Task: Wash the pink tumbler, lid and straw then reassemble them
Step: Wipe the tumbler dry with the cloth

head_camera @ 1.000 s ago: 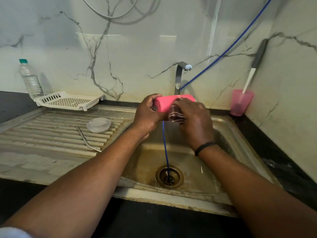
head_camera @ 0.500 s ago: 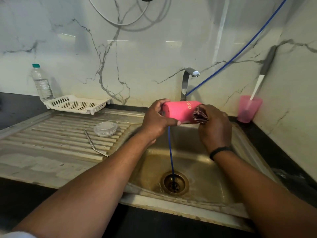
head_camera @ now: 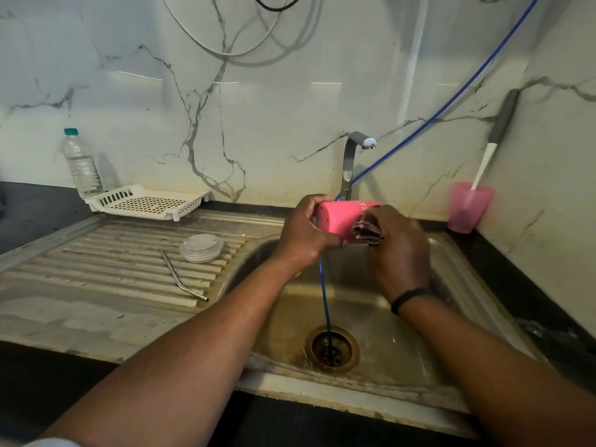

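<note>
Tumbler point(head_camera: 338, 217): sideways over the sink point(head_camera: 451, 253), so drips fall in.
Left hand point(head_camera: 301, 235): wrapped round the base, steadying.
Right hand point(head_camera: 398, 250): pinching cloth point(head_camera: 366, 229) against the rim, scrubbing.
Lid point(head_camera: 201, 247), straw point(head_camera: 182, 279): drainboard, nine o'clock, unwashed probably.

The pink tumbler point(head_camera: 337, 217) lies on its side at frame centre above the sink. The clear round lid point(head_camera: 201, 248) sits left of centre; the bent metal straw point(head_camera: 180, 279) lies just below it.

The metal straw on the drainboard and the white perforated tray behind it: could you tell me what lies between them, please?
In the head view, the clear lid rests on the ribbed drainboard between the straw and the tray.
</note>
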